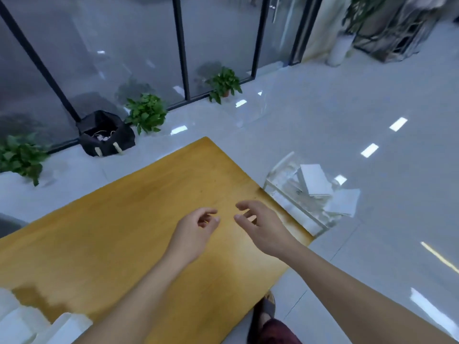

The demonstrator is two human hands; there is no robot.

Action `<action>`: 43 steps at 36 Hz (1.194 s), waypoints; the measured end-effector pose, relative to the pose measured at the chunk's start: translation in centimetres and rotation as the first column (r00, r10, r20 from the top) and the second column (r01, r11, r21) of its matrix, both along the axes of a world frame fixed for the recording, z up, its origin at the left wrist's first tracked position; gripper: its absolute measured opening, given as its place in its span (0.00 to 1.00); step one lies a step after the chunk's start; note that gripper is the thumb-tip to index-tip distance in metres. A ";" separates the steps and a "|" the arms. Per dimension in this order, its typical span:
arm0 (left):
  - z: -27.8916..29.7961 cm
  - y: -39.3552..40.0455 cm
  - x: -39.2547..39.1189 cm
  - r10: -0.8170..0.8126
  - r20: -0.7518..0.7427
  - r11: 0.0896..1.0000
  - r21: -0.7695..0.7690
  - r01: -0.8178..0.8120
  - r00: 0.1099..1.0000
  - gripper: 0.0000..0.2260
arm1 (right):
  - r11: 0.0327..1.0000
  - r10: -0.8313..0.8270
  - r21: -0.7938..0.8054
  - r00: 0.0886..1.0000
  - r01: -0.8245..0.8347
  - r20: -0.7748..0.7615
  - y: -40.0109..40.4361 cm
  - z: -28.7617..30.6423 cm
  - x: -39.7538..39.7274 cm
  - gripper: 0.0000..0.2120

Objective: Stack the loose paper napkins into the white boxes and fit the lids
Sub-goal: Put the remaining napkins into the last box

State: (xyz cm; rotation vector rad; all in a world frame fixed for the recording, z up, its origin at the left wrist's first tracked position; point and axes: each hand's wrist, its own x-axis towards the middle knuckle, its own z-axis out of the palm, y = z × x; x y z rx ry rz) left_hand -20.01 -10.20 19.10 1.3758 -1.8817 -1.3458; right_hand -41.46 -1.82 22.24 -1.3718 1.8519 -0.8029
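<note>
Both hands are out over the wooden table point(104, 234) in the middle of the frame, close together but not touching. The left hand point(192, 233) has its fingers loosely curled with nothing in them, and the right hand point(260, 228) is the same, fingers relaxed and a bit spread, holding nothing.

The white boxes point(315, 180) are off the table, right of centre, sitting in a clear plastic bin point(285, 192) on the floor just past the table's right edge (one box sticks up out of it, another white box point(344, 202) leans at its side). Some white stuff, blurry, sits at the lower left corner of the frame; can't tell if that's napkins or boxes.

Further back, upper left: a black bag point(105, 134) on the floor beside a glass wall point(119, 50), with potted plants point(146, 112) along it.
</note>
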 end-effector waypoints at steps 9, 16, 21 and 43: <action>-0.1 -1.3 -17.0 -0.177 -0.051 0.980 0.078 0.181 0.983 0.06 | 0.928 -0.372 0.008 0.928 0.372 -0.023 0.8 -1.5 -17.0 0.10; -1.1 -3.3 -29.1 -0.193 -0.034 0.973 0.123 0.196 0.981 0.09 | 0.855 -0.511 0.013 0.848 0.518 -0.139 -1.2 -4.6 -28.5 0.18; -2.0 -4.3 -37.2 -0.196 0.067 0.968 0.171 0.182 0.978 0.07 | 0.872 -0.452 0.099 0.867 0.479 -0.213 -3.6 -7.5 -33.9 0.23; -5.9 -4.9 -43.8 -0.042 0.110 0.954 0.299 0.007 0.993 0.11 | 0.904 -0.391 0.149 0.916 0.400 -0.089 -6.0 -10.2 -37.0 0.20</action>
